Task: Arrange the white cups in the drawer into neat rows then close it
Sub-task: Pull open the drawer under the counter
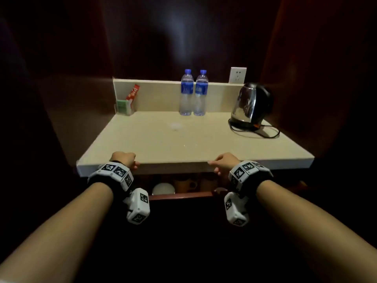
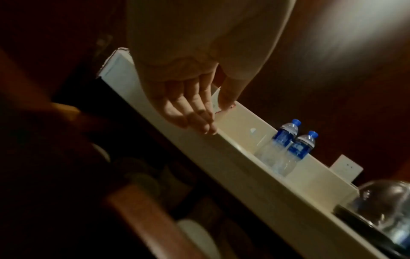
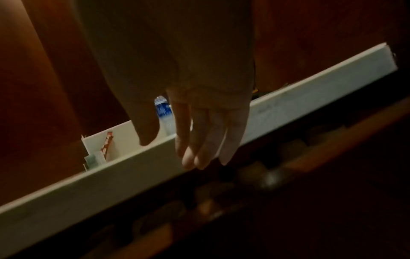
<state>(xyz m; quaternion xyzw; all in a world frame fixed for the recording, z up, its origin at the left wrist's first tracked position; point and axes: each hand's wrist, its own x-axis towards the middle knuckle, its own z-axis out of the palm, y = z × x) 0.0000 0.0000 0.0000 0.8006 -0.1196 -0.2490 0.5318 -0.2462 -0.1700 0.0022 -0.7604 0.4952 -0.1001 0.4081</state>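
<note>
Left grip (image 2: 188,105) and right grip (image 3: 206,133) spread, empty, near counter edge (image 1: 173,166); head view alone shows kettle (image 1: 252,105).

Your counter (image 1: 183,139) looks like pale, matt stone with a fine speckle, smooth along its front edge. At twelve o'clock the two bottles (image 1: 192,92) are clear plastic with glossy blue labels and blue caps. At two o'clock the kettle (image 1: 252,105) shows shiny glass or clear plastic against glossy black plastic. Below you, the drawer (image 1: 181,195) front is reddish, polished wood; the cup (image 1: 163,188) inside appears smooth, white and ceramic-like.
</note>
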